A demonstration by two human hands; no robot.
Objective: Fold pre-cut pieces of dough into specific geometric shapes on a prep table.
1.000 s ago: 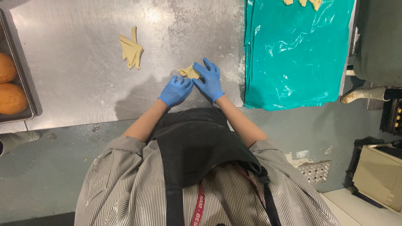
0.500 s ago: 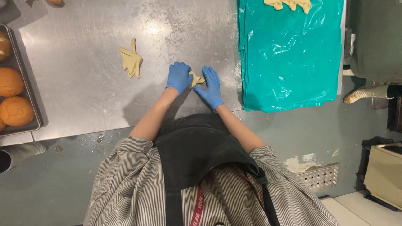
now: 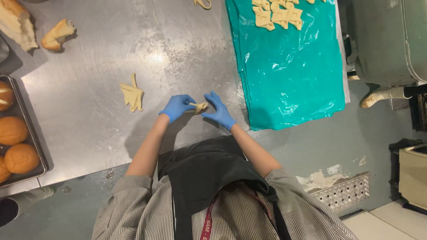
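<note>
Both my hands wear blue gloves and meet over a small piece of pale dough [image 3: 199, 107] on the steel table [image 3: 98, 58]. My left hand [image 3: 177, 106] pinches the dough's left end with its fingers closed on it. My right hand [image 3: 218, 110] rests on the dough's right end, fingers spread. A second cut piece of dough [image 3: 132, 94] lies flat on the table to the left of my hands.
A teal plastic sheet [image 3: 289, 75] covers the table's right part, with several shaped dough pieces [image 3: 275, 15] at its far end. A metal tray [image 3: 39, 153] of baked buns [image 3: 20, 158] stands at the left. Torn bread pieces [image 3: 57, 34] lie far left.
The view has shifted, with my hands now lower and more central. My hands have drawn slightly apart along the dough piece; the left fingers have closed on its end.
</note>
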